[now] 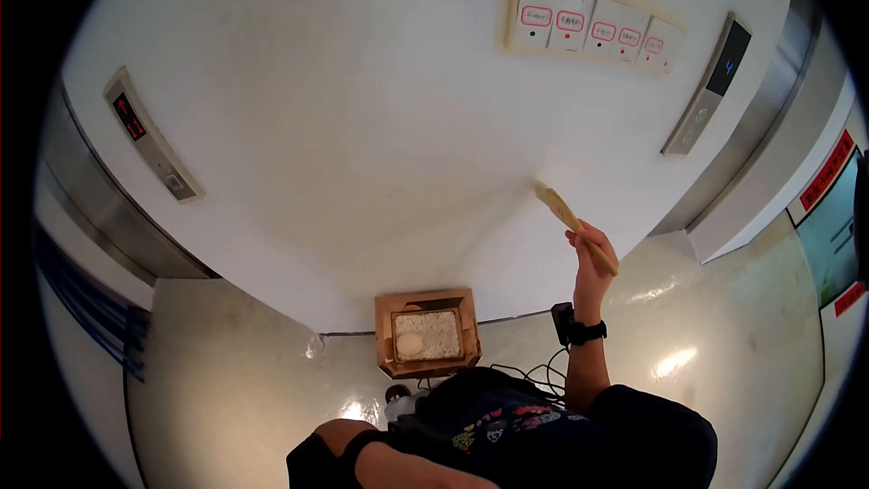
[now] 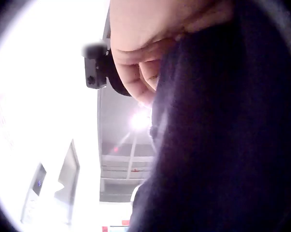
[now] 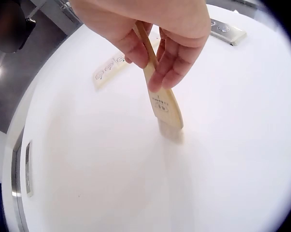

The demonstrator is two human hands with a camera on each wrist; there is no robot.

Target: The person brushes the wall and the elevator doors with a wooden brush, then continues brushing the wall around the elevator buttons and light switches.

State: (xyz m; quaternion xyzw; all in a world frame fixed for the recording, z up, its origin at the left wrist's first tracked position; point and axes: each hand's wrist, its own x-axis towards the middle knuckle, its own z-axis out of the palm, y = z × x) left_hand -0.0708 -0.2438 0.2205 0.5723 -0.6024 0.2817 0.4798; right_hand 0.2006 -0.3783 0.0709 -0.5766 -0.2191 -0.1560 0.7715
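My right hand (image 1: 593, 249) pinches the wooden handle of a flat paintbrush (image 1: 561, 208), thumb and fingertips on either side. In the right wrist view the brush (image 3: 164, 108) has printed marks on its broad part, and its pale bristles (image 3: 172, 133) meet the white wall (image 3: 111, 159). A faint damp-looking streak runs down from the bristles. My left hand (image 2: 135, 63) shows only in its own wrist view, fingers loosely bent beside the dark shirt (image 2: 222, 125); cloth hides part of it. The left forearm (image 1: 412, 466) crosses the body.
A cardboard box (image 1: 385, 358) with a tray of whitish material (image 1: 434, 330) stands at the wall's foot. Elevator panels (image 1: 149, 136) (image 1: 711, 81) flank the wall, and a framed row of labelled cards (image 1: 593, 25) hangs high. Black cables (image 1: 534, 376) hang near the right wrist.
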